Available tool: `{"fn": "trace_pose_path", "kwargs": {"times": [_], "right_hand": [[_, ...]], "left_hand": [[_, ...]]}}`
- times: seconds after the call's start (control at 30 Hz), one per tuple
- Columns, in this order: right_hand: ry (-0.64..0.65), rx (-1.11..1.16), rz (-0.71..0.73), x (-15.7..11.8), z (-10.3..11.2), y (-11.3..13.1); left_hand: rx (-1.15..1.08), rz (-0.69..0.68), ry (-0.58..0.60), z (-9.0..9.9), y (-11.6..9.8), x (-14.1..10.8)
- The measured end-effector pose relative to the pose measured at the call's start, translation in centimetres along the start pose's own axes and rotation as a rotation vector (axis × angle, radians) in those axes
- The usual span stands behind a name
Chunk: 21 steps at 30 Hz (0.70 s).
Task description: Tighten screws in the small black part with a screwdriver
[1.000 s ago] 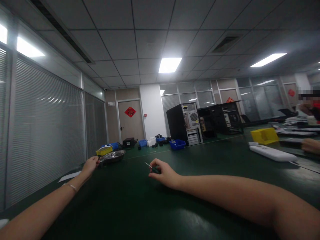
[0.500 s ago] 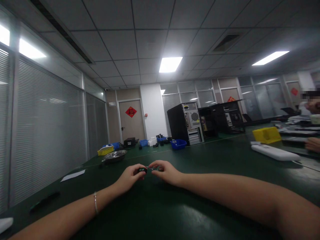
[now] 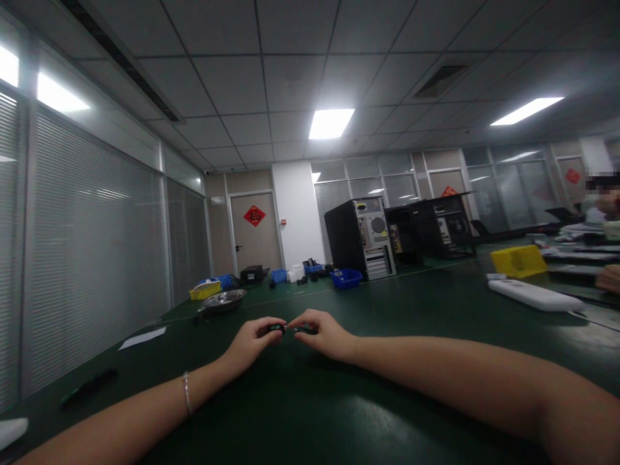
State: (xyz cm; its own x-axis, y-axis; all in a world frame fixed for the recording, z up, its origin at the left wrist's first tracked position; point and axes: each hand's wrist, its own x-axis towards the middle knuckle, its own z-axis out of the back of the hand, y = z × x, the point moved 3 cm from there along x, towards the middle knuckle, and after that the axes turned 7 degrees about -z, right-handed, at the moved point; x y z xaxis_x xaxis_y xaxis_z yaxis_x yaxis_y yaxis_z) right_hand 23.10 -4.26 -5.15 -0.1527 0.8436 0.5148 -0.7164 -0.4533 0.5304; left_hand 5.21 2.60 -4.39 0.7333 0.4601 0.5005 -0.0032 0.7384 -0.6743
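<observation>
Over the middle of the dark green table [image 3: 339, 400], my left hand [image 3: 252, 339] pinches a small black object [image 3: 276, 329] with a green patch on it. Just to its right is my right hand [image 3: 323, 332], its thumb and fingers closed round a thin, small item [image 3: 301, 330] too tiny to identify. The fingertips of both hands nearly meet, close to a small shiny tip between them.
A round metal dish [image 3: 223, 299] and a white sheet [image 3: 143, 338] lie to the left. Farther back stand a blue bin [image 3: 345, 278] and a computer case [image 3: 361, 239]. On the right are a white power strip [image 3: 535, 295], a yellow bin [image 3: 518, 261] and another person's hand [image 3: 608, 279].
The fingers of my right hand have shifted slightly, and the thin item between them sits a little differently. My left hand keeps its hold on the black object.
</observation>
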Motion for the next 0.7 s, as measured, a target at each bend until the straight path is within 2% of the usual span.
{"fn": "trace_pose_path", "kwargs": {"times": [0.3,0.7], "right_hand": [[0.004,-0.018,0.059,-0.4,0.1,0.7],[-0.013,0.002,0.092,-0.7,0.3,1.3]], "left_hand": [[-0.071,-0.015,0.008,-0.2,0.4,0.4],[-0.322,0.094,-0.05,-0.5,0.6,0.2]]}}
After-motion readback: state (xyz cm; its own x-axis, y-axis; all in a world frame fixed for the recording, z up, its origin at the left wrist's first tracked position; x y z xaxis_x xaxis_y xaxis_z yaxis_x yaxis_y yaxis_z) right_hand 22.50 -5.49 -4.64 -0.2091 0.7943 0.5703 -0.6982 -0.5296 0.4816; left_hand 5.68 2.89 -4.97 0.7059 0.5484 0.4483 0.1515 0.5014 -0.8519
